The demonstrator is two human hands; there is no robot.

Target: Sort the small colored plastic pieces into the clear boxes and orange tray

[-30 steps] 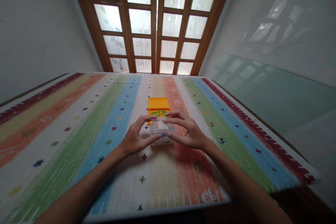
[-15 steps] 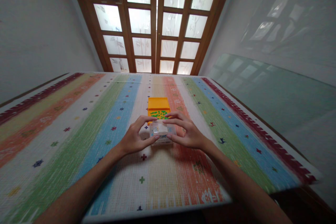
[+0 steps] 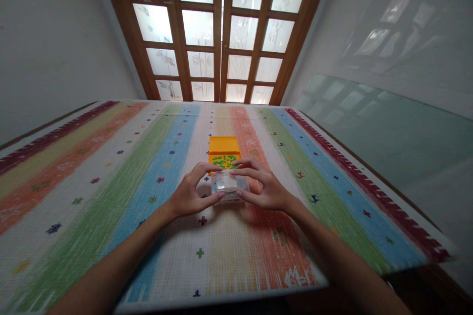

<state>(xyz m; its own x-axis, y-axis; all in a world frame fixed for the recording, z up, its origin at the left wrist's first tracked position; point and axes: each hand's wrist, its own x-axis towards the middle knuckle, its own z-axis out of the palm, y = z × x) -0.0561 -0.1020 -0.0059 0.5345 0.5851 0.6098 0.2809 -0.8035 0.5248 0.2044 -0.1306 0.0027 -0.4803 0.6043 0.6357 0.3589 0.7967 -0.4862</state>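
A small clear plastic box (image 3: 229,183) is on the table directly in front of me, and a pale piece shows through its top. My left hand (image 3: 194,191) grips its left side, thumb along the near edge and fingers on the far edge. On the right side my right hand (image 3: 263,184) holds the same box in a matching way. Just beyond the fingers lies an opened yellow case (image 3: 224,144), its lid tipped back. Many small green pieces (image 3: 223,161) are scattered in its near half, partly hidden by my fingers.
A striped, patterned tablecloth (image 3: 155,157) covers the table. Wooden doors with frosted panes (image 3: 202,28) stand past the far edge. A pale green glass-like panel (image 3: 388,128) is to the right, against a white wall.
Both hands keep their hold on the clear box, which looks slightly tilted compared with before. The view has shifted a little; the yellow case stays in place.
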